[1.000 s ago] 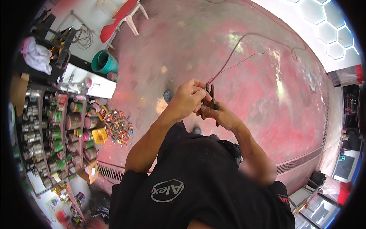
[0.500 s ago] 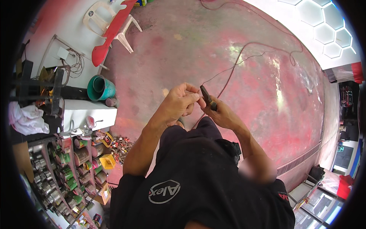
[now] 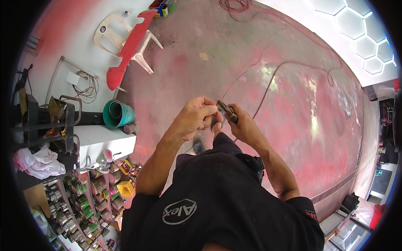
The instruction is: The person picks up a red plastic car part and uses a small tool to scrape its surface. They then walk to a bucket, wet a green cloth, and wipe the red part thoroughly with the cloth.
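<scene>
Left hand (image 3: 194, 117), at nine o'clock, pinches its fingers, contents hidden; the pliers (image 3: 227, 111) sit centre, gripped by the right hand (image 3: 246, 126) at four; now the thin wire (image 3: 228, 88) swings toward one, clear of the hose (image 3: 273, 76), seemingly less tangled!

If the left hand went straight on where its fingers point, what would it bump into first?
Probably the pliers in the right hand, though depth is hard to judge here.

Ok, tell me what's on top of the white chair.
A long red panel lies across the white chair, covering part of it; whatever is beneath the panel there can't be seen.
</scene>
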Available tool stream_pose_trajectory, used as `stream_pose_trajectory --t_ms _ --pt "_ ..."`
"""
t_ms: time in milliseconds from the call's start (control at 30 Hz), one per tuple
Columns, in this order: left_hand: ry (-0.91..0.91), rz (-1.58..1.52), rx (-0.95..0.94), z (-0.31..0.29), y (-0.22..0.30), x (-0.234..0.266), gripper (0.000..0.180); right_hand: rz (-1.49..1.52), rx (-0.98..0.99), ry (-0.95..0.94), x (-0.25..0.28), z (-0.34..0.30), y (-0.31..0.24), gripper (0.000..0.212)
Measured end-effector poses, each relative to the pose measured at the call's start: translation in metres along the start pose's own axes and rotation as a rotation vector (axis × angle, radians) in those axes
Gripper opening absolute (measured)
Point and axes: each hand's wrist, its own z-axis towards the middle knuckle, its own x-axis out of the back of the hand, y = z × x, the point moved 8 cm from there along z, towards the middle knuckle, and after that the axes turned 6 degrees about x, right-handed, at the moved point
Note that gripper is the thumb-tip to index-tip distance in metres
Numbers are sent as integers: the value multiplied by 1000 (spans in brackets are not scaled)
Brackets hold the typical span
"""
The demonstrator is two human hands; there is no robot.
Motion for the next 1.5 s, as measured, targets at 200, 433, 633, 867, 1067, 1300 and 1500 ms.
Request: stream_pose_trajectory --t_ms 200,433,633,867,1067,1300,1500 --pt "157 -81 51 94 25 7 13 -496 276 335 48 70 46 36" --pt "261 486 -427 180 80 -11 15 539 -224 -420 58 122 121 18" --pt "163 673 -198 205 78 14 13 651 -273 -797 54 139 145 16" --pt "439 375 139 232 89 59 11 -246 74 -356 62 224 161 19" --pt "486 -33 -151 267 118 109 11 490 -342 -501 50 260 172 49" --pt "533 423 -443 329 179 141 9 527 -466 -528 45 351 146 29" --pt "478 441 -511 356 237 177 7 451 -556 -544 37 428 139 27"
